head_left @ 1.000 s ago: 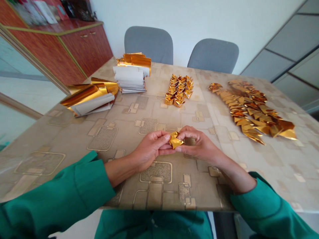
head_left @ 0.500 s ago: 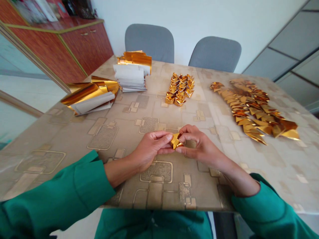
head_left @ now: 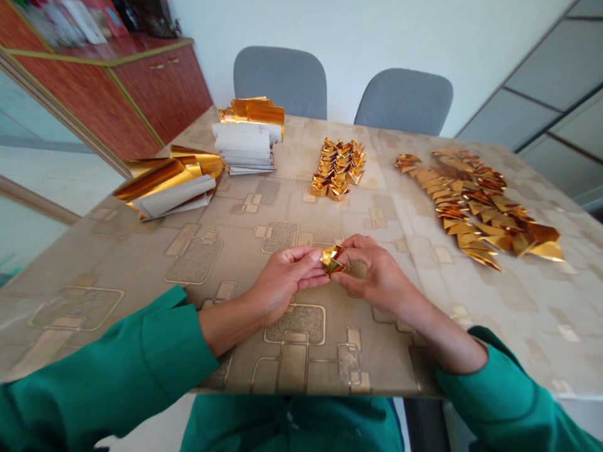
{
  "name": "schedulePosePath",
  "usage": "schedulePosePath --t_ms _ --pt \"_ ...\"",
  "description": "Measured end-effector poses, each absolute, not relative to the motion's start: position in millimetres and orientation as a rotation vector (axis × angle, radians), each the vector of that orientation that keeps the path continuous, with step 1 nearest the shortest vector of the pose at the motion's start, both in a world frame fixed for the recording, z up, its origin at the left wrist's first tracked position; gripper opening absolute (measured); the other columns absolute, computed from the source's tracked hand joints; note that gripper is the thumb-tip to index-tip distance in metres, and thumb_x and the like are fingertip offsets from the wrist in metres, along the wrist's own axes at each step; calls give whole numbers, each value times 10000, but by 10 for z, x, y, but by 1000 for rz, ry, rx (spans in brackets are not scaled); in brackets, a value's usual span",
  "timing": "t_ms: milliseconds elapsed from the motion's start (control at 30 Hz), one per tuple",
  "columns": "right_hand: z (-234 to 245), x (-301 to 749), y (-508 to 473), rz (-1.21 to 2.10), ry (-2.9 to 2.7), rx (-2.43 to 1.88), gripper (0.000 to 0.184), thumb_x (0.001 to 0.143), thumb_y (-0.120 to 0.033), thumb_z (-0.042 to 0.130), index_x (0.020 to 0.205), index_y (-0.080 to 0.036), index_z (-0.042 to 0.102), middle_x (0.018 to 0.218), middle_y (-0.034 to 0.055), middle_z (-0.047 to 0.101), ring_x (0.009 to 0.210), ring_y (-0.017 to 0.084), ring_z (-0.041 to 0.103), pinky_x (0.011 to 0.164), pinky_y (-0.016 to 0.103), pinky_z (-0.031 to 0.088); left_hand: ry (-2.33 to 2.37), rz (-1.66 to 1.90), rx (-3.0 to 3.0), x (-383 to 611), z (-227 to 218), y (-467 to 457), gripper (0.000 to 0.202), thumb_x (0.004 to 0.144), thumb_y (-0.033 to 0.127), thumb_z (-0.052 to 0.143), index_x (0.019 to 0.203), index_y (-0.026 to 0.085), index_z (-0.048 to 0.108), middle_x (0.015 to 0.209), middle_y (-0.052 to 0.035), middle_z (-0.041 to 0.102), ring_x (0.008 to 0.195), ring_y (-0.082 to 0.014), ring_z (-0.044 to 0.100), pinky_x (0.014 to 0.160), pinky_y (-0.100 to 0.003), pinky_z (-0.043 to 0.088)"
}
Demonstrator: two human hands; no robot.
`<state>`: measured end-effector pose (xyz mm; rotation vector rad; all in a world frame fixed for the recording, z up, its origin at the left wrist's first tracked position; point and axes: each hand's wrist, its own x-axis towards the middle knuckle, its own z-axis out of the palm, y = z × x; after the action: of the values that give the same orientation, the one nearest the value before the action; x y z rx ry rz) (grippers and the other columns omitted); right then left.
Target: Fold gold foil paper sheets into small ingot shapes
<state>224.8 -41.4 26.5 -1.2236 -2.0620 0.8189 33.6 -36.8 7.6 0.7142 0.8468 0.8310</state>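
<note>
Between my two hands is a small folded gold foil paper ingot point(head_left: 331, 259), held over the near middle of the table. My left hand point(head_left: 288, 278) pinches its left side, thumb on top and fingers beneath. On the other side, the curled fingers and thumb of my right hand point(head_left: 374, 271) grip its right edge. Beyond them stands a tight block of finished gold paper ingots point(head_left: 338, 168) in rows. Long overlapping rows of folded gold paper pieces point(head_left: 475, 201) lie at the right.
A stack of gold and white paper sheets point(head_left: 245, 147) stands at the back left, with loosely rolled gold paper point(head_left: 172, 182) beside it. Two grey chairs point(head_left: 280, 81) are behind the patterned table point(head_left: 226, 220). A reddish wooden cabinet point(head_left: 160, 94) is at the far left.
The paper ingot has turned in my fingers, and its opened hollow side now shows more. My hands stay in nearly the same place.
</note>
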Motion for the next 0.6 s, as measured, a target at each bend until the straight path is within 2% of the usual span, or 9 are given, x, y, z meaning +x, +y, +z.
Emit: schedulePosePath --t_ms 100,300,467,600 --pt "250 2261 -398 940 -1998 -1137 38 824 -212 685 824 -217 647 884 27 638 869 182 582 800 353 444 831 824 716 329 56 -373 243 816 346 742 912 128 692 955 -79 734 849 -167 705 867 -344 563" --pt "261 2254 -400 766 -2117 -1232 68 796 -163 684 782 -207 633 812 26 644 815 185 564 746 342 414 809 806 720 326 28 -370 199 824 315 735 890 138 672 924 -48 721 836 -143 697 853 -313 569" --pt "268 2239 -406 877 -2022 -1138 75 871 -234 648 801 -208 651 788 22 646 780 168 580 719 323 432 796 810 715 329 43 -373 173 791 254 765 865 129 671 886 -23 702 805 -118 685 824 -282 580" --pt "255 2201 -418 759 -1955 -1158 97 861 -252 674 780 -217 634 784 18 654 773 165 588 723 322 439 776 837 703 328 49 -369 163 800 244 755 876 132 664 897 -27 709 810 -114 682 824 -275 577"
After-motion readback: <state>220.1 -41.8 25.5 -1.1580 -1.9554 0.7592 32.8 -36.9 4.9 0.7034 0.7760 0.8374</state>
